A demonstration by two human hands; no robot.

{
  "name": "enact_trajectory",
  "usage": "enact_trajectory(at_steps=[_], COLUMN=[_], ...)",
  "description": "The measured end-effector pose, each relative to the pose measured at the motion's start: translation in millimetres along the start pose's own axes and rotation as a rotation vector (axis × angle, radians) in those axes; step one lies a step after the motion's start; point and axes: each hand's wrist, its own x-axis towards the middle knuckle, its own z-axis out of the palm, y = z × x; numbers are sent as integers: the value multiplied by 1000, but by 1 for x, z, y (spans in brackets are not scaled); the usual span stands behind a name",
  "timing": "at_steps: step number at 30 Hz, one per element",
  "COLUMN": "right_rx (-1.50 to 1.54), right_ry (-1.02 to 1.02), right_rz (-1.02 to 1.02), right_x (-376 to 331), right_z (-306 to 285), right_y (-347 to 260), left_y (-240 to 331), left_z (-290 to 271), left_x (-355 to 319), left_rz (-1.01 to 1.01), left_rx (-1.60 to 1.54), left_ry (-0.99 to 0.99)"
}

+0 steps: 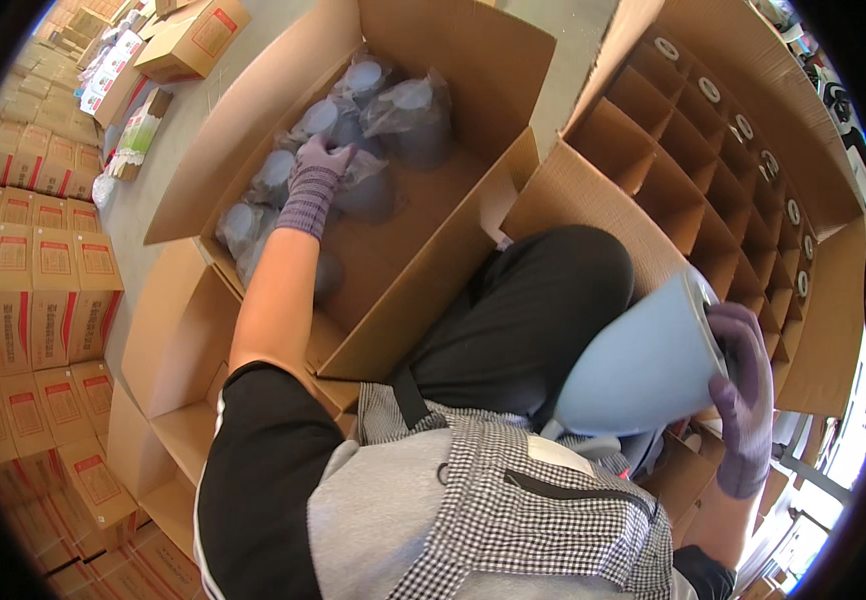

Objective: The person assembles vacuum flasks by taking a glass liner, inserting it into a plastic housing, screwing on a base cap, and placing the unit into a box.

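My left hand, in a purple-grey knit glove, reaches into an open cardboard box. Its fingers are curled at the top of a light blue vessel in a clear plastic bag; the fingertips are partly hidden. Several similar bagged vessels stand around it, among them one at the box's far side. With my right hand, gloved alike, I grip the rim of a large, unwrapped light blue vessel. It lies tilted by my lap, with its mouth toward my right hand and its narrow end toward my body.
On the right stands an open carton with cardboard dividers; white ring-shaped pieces line its far side. My bent knee is between the cartons. Stacked cartons fill the left, and another open carton sits beside my left arm.
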Motion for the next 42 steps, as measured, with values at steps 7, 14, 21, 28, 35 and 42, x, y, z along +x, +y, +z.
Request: enact_trajectory(at_steps=[7, 14, 21, 28, 35, 42], right_rx=[-75, -191, -318, 148, 913, 955], right_ry=[73, -95, -91, -447, -508, 585], right_rz=[99, -237, -714, -375, -515, -74], right_x=[6, 77, 232, 221, 167, 95], right_z=[-4, -30, 140, 63, -43, -33], right_y=[-1, 3, -114, -119, 9, 157], left_y=[-96, 79, 212, 229, 311, 398], left_z=[64, -169, -321, -218, -16, 150], left_x=[49, -44, -57, -123, -174, -182], left_rz=[-67, 128, 1102, 969, 1162, 1306], left_rx=[163, -378, -630, -260, -473, -538], left_ry=[-7, -423, -234, 400, 394, -244])
